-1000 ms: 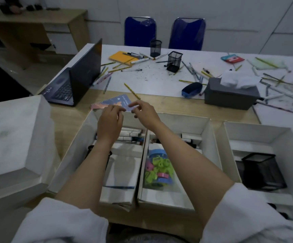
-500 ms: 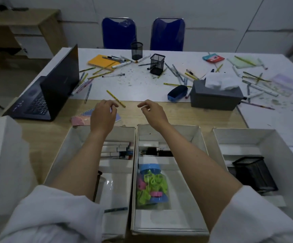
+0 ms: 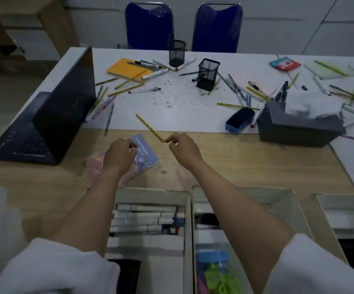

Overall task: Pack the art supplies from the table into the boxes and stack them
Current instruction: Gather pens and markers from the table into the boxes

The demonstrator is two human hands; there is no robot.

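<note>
Head view: both hands over the table's near wooden strip, beyond the boxes.
Left hand (image 3: 120, 154) rests, fingers curled, on the notebook (image 3: 145, 154); whether it grips, cannot tell. Right hand (image 3: 183, 149), fingers loosely curled, holds nothing, fingertip at the near end of the pencil (image 3: 149, 127). Pencil long axis runs far-left to near-right across the white sheet's near edge. Laptop (image 3: 51, 115) at left edge; tissue box (image 3: 299, 130) right; left box (image 3: 150, 217) holds markers (image 3: 144, 219).

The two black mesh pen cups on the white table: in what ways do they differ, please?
The round mesh cup stands upright near the far edge; the square mesh cup sits closer to the person and leans tilted. The round mesh cup has a cylindrical shape, the square mesh cup flat sides and corners. Both are black wire mesh, with pens scattered around them.
</note>
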